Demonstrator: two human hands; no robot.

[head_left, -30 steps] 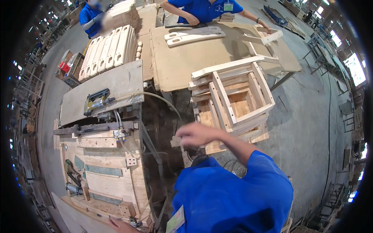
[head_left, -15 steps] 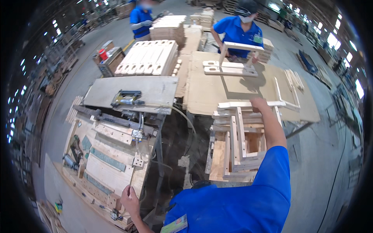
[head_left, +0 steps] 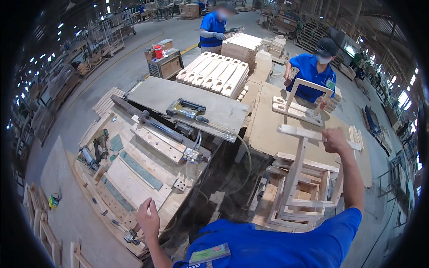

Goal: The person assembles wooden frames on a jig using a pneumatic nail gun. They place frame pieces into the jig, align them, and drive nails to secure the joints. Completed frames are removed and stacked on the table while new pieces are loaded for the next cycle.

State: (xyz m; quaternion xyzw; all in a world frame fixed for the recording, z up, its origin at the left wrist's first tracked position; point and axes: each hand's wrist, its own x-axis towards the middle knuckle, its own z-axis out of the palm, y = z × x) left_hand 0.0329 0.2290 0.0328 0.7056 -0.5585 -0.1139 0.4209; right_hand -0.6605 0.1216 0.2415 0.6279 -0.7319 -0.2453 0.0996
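My right hand [head_left: 336, 141] is closed round the top rail of a pale wooden frame [head_left: 293, 179], which hangs tilted above a stack of similar wooden frames [head_left: 273, 196]. The far ends of my fingers are hidden behind the rail. My left hand [head_left: 148, 219] hovers by the near right corner of a wooden jig [head_left: 172, 196], fingers stretched out and nothing in them. Inside the jig lie a pale board [head_left: 134, 183] and green strips [head_left: 140, 170]. A small metal clamp [head_left: 130, 236] sits beside my left hand.
A nail gun [head_left: 187, 109] with a hose lies on the grey board beyond the jig; another air tool [head_left: 102, 144] rests at its left. Slotted wooden pieces [head_left: 214, 73] are stacked behind. Across the cardboard-covered table [head_left: 263, 116], a co-worker [head_left: 310, 73] holds another frame.
My right hand has raised the wooden frame off the stack and tipped it. My left hand has opened its fingers near the jig's corner. The view has swung left.
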